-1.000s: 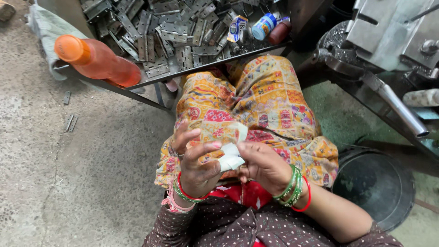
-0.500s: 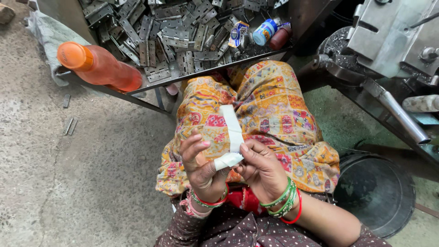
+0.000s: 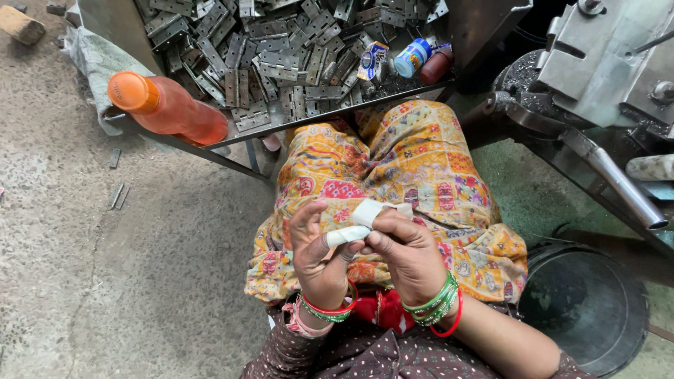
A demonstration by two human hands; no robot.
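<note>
Tape: a white strip (image 3: pixel 357 226) lies over the lap, held between both hands at frame centre, just below the middle.
Long axis: it runs from about 8 o'clock to 2 o'clock, low end at the left thumb, high end folded over the right fingers.
Wrapped end: the lower part looks wound round the left thumb like a sleeve; whether it sticks there I cannot tell.
Free end: the upper part bends at a small fold near 1 o'clock from the thumb and drapes toward the lap.
Left hand (image 3: pixel 317 247): palm turned toward the camera, fingers half curled and loosely spread, thumb pushed out toward 3 o'clock into the strip.
Right hand (image 3: pixel 406 253): fingers narrow, pinched on the strip's upper part, knuckles up; it sits at 3 o'clock from the left hand, the two touching at the strip.
Nearer hand: both touch it; the right one has the free end.
Bangles: green and red bands (image 3: pixel 437 307) on the right wrist, similar ones on the left.
Lap: yellow patterned cloth (image 3: pixel 421 161) under the hands.
Tray: at 12 o'clock, a tray heaped with grey metal hinges (image 3: pixel 281 63), well apart from the hands.
Bottle: an orange bottle (image 3: pixel 168 107) at 10 o'clock on the tray edge.
</note>
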